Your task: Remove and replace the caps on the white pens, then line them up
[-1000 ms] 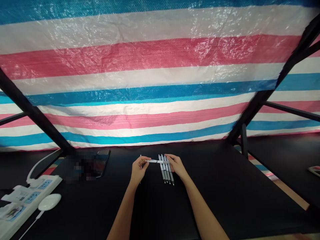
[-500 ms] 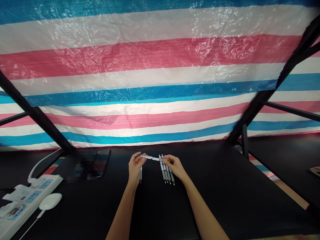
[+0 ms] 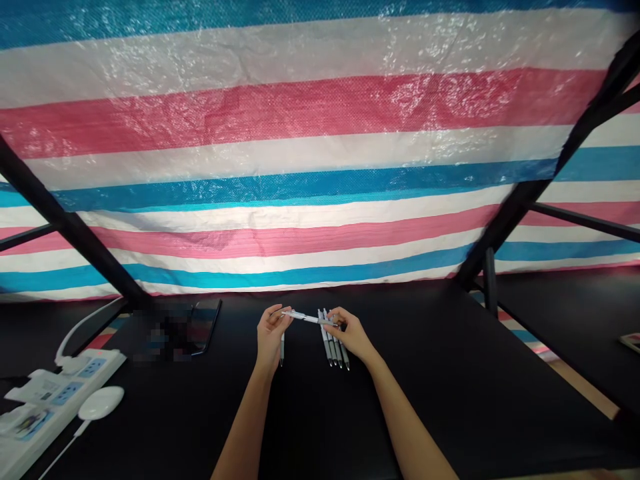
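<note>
A white pen (image 3: 306, 317) with a grey grip lies nearly level between my two hands, above the black table. My left hand (image 3: 273, 332) pinches its left end between thumb and fingers. At the other end, the fingertips of my right hand (image 3: 349, 333) close round the grey grip. Under and beside my right hand, several white-and-grey pens (image 3: 334, 350) lie side by side on the table, their tips pointing toward me; the hand partly hides their upper ends. Another pen (image 3: 282, 350) lies beside my left wrist, mostly covered by that hand.
A white power strip (image 3: 65, 393) with plugs and a round white charger (image 3: 101, 403) occupy the left side. Behind them lies a dark phone-like device (image 3: 213, 327), partly blurred. Black frame bars (image 3: 500, 220) and a striped tarp (image 3: 300, 153) bound the table (image 3: 320, 413).
My right fingers have shifted slightly along the held pen's right end, and more of its grey grip shows now. My left hand has hardly moved. The pens on the table lie as before.
</note>
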A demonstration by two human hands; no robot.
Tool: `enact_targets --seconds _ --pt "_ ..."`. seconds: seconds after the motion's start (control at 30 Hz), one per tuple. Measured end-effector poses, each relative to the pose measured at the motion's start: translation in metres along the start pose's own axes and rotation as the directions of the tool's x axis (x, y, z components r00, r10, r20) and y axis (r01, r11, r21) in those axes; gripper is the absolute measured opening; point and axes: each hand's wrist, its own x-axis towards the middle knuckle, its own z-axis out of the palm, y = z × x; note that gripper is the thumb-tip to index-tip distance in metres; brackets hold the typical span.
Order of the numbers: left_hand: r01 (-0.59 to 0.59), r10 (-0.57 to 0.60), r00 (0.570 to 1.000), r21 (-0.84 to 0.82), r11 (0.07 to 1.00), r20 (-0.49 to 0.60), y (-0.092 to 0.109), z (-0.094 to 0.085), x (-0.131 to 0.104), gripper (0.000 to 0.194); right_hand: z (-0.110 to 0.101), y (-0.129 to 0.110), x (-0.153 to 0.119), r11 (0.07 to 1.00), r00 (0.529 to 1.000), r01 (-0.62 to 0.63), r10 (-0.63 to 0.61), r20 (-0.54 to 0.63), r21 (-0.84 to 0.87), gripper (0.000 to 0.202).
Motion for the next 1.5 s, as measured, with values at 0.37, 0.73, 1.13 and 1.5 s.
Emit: enact_targets --seconds 0.37,0.73,1.13,1.5 --pt "0.018 -0.018 1.000 0.011 1.000 0.022 0.001 -0.002 0.000 0.047 -0.001 -0.002 -0.001 0.985 0.991 0.068 -0.048 0.126 -0.161 0.019" --pt "0.005 -0.004 0.999 -0.022 1.000 0.043 0.003 -0.001 0.000 0.046 0.000 -0.004 -0.003 0.999 0.983 -0.038 0.040 0.181 -0.014 0.031" --pt "0.070 -0.075 0.991 0.044 0.997 0.114 0.006 0.016 -0.016 0.084 0.010 -0.027 -0.011 0.991 0.937 -0.118 0.088 0.338 0.068 0.033" --pt "0.062 -0.075 0.992 0.124 0.990 0.104 0.008 0.022 -0.021 0.096 0.019 -0.029 -0.010 0.971 0.913 -0.162 0.081 0.400 0.174 0.039"
